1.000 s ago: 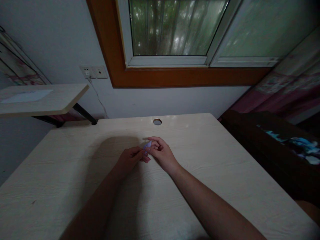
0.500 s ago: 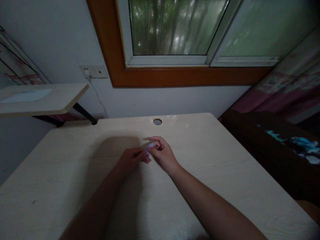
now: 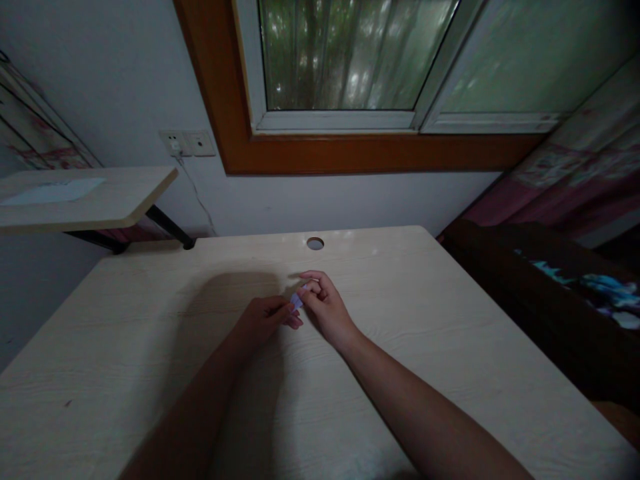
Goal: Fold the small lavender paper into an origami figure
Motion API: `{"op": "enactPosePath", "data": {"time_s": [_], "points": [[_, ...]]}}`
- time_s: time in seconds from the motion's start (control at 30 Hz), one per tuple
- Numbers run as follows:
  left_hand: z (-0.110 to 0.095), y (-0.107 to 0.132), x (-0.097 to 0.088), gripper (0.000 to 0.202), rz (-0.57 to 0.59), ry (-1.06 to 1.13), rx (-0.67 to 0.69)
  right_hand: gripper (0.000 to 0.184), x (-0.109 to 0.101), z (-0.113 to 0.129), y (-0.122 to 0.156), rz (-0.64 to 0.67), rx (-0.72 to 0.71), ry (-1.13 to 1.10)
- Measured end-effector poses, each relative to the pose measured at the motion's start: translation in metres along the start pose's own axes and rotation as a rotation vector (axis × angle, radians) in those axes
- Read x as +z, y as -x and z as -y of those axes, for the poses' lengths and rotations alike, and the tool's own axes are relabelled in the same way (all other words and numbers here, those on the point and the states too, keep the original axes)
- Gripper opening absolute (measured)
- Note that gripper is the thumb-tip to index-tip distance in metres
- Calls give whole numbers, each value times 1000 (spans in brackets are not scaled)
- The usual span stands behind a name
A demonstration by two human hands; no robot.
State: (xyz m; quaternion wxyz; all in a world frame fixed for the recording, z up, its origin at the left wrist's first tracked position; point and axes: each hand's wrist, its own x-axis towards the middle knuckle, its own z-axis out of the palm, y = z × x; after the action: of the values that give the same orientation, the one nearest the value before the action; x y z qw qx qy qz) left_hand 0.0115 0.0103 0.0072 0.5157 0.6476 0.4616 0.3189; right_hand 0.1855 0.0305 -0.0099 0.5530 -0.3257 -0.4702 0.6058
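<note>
A small pale purple piece, looking like folded paper [image 3: 297,301], is pinched between my two hands just above the pale wooden table [image 3: 410,300]. My left hand [image 3: 265,319] grips its lower left end between thumb and fingers. On the upper right end, the thumb and index finger of my right hand [image 3: 326,305] are closed, with another finger stretched out beyond them. Fingertips cover much of the piece, so its full shape is hidden.
A round cable hole [image 3: 315,244] lies near the table's back edge. At the back left a raised shelf [image 3: 90,213] on black legs carries a white sheet [image 3: 55,191]. Behind are a wall socket [image 3: 187,143] with a white cable and a window.
My right thumb has shifted slightly up and right along the purple piece, so more of its middle shows between the hands. My left hand has barely moved.
</note>
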Motion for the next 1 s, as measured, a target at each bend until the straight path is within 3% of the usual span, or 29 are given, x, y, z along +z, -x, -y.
{"op": "enactPosePath", "data": {"time_s": [0.3,1.0], "points": [[-8,1,1,40,-45,52,-31,46,2,5,1,49,30,19],[-7,1,2,37,-39,71,-35,36,1,0,0,-33,-14,1]]}}
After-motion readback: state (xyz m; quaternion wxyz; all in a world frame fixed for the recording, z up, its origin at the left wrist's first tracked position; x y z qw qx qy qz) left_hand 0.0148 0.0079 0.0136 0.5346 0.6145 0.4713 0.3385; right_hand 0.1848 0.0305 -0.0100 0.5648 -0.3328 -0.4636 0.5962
